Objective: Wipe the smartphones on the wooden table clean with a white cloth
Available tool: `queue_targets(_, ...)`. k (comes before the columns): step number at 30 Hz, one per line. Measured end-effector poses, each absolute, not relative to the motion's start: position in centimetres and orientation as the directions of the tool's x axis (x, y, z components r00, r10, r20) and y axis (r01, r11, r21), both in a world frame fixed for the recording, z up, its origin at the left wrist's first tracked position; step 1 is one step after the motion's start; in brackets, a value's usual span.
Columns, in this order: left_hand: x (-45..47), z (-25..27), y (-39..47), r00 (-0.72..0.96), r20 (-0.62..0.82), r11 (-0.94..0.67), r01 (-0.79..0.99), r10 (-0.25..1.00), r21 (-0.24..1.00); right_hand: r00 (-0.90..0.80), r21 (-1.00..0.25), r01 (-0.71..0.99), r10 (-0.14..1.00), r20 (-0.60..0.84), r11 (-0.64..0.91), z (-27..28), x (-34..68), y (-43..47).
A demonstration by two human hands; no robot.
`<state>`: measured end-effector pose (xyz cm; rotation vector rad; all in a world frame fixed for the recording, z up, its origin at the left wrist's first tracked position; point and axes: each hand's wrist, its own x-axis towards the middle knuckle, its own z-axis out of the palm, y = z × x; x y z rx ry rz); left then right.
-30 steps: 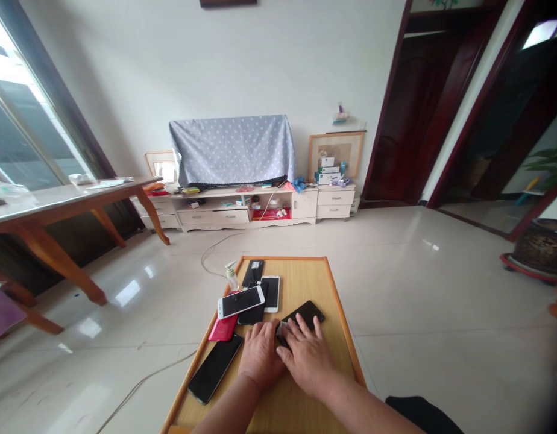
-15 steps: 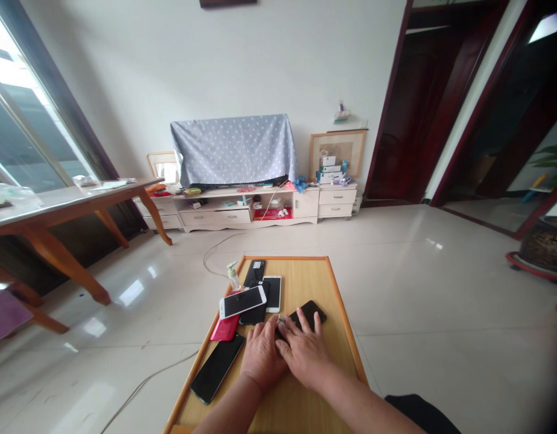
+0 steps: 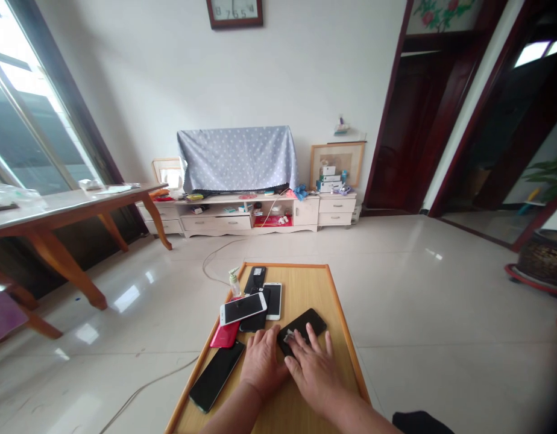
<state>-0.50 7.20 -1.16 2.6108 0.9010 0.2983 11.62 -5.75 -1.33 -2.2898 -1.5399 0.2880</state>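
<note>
We see two bare hands at work over a small wooden table (image 3: 305, 283) with an orange-brown rim. The black smartphone (image 3: 311, 322) lies flat on it, right of the middle, set slantwise, with its dark side turned up. The left hand (image 3: 263, 364) rests at the near left end of this phone; its fingers are bent and held close together, and the tip of the forefinger comes to the phone's edge. The underside of this hand is hidden, so we cannot tell whether it pinches the phone. The right hand (image 3: 317, 377) lies over the near part of the phone with its fingers spread. Under its forefinger and middle finger we notice a small greyish wad (image 3: 289, 336), pressed against the dark surface; we cannot tell if it is paper or cloth.

To the left of the hands we find a group of other phones. A white-framed phone (image 3: 243, 308) lies aslant on top of a dark phone (image 3: 255, 323) and a red phone (image 3: 225, 336). Just beside them is a second white phone (image 3: 273, 301), and near the far edge a black phone (image 3: 255, 277), next to a clear pump bottle (image 3: 234, 283) standing upright. Closer to us, a large black phone (image 3: 216, 377) lies by the left rim.
</note>
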Motion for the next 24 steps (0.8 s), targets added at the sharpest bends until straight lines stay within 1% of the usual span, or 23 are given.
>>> queue_targets(2,-0.8,-1.0,7.1,0.772,0.105,-0.736,0.542,0.627,0.405,0.458,-0.383,0.825,0.889,0.025,-0.414,-1.1,12.4,-6.1)
queue_targets(4,-1.1,-0.9,7.0,0.769,0.133,-0.741,0.532,0.625,0.410,0.565,-0.340,0.781,0.825,0.024,-0.524,-0.8,13.6,-6.4)
queue_targets(6,-1.4,-0.8,6.8,0.770,0.147,-0.746,0.523,0.621,0.412,0.627,-0.309,0.747,0.778,0.037,-0.588,-0.4,14.2,-6.6)
queue_targets(8,-1.8,-0.7,6.7,0.767,0.152,-0.744,0.524,0.624,0.415,0.602,-0.302,0.770,0.797,0.054,-0.562,-0.3,13.4,-6.8)
queue_targets(11,-2.2,-0.9,6.6,0.753,0.151,-0.728,0.534,0.641,0.429,0.441,-0.334,0.855,0.895,0.063,-0.398,-0.6,10.8,-6.8)
queue_targets(12,-2.3,-1.1,6.6,0.748,0.147,-0.721,0.538,0.647,0.437,0.395,-0.347,0.867,0.918,0.043,-0.357,-0.8,10.1,-6.7)
queue_targets(14,-2.4,-1.4,6.7,0.745,0.137,-0.711,0.541,0.653,0.448,0.355,-0.353,0.876,0.935,0.011,-0.329,-1.2,10.0,-6.6)
queue_targets(16,-2.3,-1.7,6.8,0.742,0.144,-0.710,0.537,0.654,0.456,0.391,-0.319,0.872,0.920,-0.002,-0.371,-1.6,11.3,-6.5)
queue_targets(20,-2.0,-1.8,7.0,0.745,0.112,-0.699,0.547,0.657,0.461,0.547,-0.210,0.824,0.835,0.053,-0.526,-1.8,15.1,-5.9)
queue_targets(22,-1.8,-1.7,7.0,0.745,0.094,-0.692,0.556,0.661,0.460,0.541,-0.204,0.828,0.840,0.050,-0.522,-1.9,15.5,-5.5)
queue_targets(24,-1.7,-1.6,7.0,0.748,0.088,-0.695,0.559,0.658,0.452,0.485,-0.248,0.849,0.874,0.015,-0.467,-2.1,14.8,-5.4)
